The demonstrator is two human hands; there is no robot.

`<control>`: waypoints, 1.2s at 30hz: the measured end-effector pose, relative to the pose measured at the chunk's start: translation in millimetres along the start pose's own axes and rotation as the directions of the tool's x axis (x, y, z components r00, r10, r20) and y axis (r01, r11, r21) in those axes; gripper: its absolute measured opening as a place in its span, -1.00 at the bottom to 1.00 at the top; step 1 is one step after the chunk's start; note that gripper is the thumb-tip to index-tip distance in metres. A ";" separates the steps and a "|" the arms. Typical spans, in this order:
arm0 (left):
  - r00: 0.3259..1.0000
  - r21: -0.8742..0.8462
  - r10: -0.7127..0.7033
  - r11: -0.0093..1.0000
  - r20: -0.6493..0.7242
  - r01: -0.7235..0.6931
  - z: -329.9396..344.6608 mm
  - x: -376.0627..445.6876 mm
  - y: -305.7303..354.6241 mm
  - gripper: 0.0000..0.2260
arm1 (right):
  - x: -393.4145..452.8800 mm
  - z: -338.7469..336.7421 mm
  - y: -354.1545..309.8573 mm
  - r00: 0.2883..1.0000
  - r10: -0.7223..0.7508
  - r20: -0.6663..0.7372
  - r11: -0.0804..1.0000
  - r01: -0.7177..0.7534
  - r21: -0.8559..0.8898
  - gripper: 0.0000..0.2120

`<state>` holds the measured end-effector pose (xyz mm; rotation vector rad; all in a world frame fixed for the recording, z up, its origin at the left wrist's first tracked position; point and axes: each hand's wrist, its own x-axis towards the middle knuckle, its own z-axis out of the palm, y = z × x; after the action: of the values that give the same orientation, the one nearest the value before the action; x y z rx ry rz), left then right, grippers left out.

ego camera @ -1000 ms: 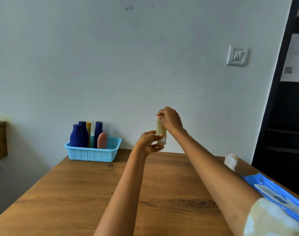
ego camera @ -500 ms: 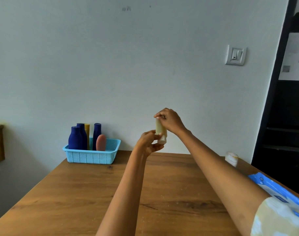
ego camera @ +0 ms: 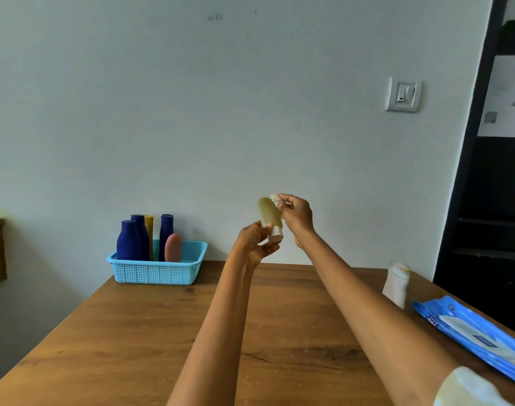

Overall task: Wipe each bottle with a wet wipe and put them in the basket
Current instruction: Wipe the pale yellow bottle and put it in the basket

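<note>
Above the wooden table (ego camera: 139,332), my left hand (ego camera: 254,243) grips a small olive-yellow bottle (ego camera: 268,213) near its white cap, with the cap pointing down and the bottle tilted left. My right hand (ego camera: 297,216) pinches a crumpled white wet wipe (ego camera: 275,199) beside the bottle's upper end. A light blue basket (ego camera: 158,272) stands at the table's far left and holds several bottles: dark blue ones (ego camera: 128,240), a yellow one (ego camera: 149,227) and a pink one (ego camera: 173,247).
A white bottle with a yellow-marked top (ego camera: 397,284) stands at the table's right edge. A blue wet wipe pack (ego camera: 473,334) lies in front of it. A light switch (ego camera: 403,94) is on the wall, and a dark doorway (ego camera: 490,186) is at the right.
My right hand has come off the top of the bottle and now holds the wipe beside it. The bottle has tilted left in my left hand.
</note>
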<state>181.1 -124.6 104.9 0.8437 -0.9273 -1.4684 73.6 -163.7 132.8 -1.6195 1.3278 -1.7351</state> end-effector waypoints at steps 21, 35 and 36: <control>0.992 -0.097 -0.075 0.992 0.099 0.084 -1.2 -5.3 5.9 -0.91 | -9.4 -13.3 -15.1 0.958 -0.230 0.174 0.899 0.277 -0.338 -0.73; 0.994 -0.081 -0.100 0.991 0.042 0.103 -3.1 -3.4 -0.8 -0.94 | -10.1 -14.1 -19.6 0.973 -0.213 0.094 0.899 0.232 -0.370 -0.68; 0.994 -0.084 -0.097 0.991 0.046 0.100 -2.7 -3.3 -0.4 -0.94 | -9.6 -11.2 -20.3 0.967 -0.195 0.165 0.891 0.245 -0.383 -0.68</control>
<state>183.7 -121.5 103.4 0.8078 -0.8573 -1.6050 71.5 -142.7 146.3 -2.1413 1.5669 -1.5166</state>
